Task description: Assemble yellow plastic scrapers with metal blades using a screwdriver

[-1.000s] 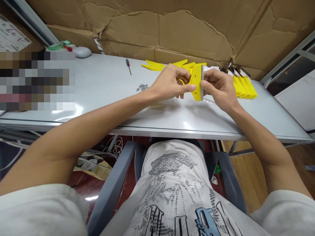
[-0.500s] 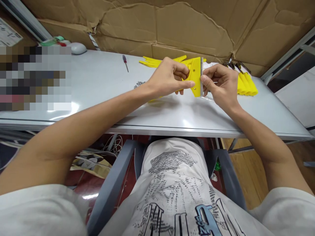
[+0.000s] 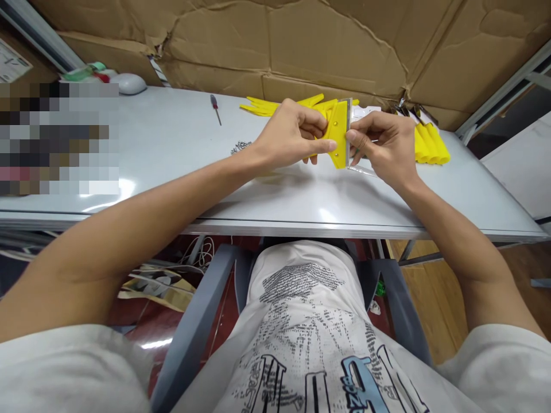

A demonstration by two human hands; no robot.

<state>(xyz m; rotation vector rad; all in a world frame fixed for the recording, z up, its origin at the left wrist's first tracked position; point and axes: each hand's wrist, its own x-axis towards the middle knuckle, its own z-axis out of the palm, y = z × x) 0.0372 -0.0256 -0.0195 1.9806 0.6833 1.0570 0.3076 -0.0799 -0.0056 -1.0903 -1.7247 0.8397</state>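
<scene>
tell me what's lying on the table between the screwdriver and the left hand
In the head view, a small heap of screws lies on the white table between the screwdriver and the left hand; the rest is bare tabletop.

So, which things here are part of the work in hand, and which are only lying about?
In hand:
left hand
right hand
yellow scraper, held by both
metal blade along its edge

Lying about:
screwdriver
small screws
yellow parts behind
finished scrapers
table
</scene>
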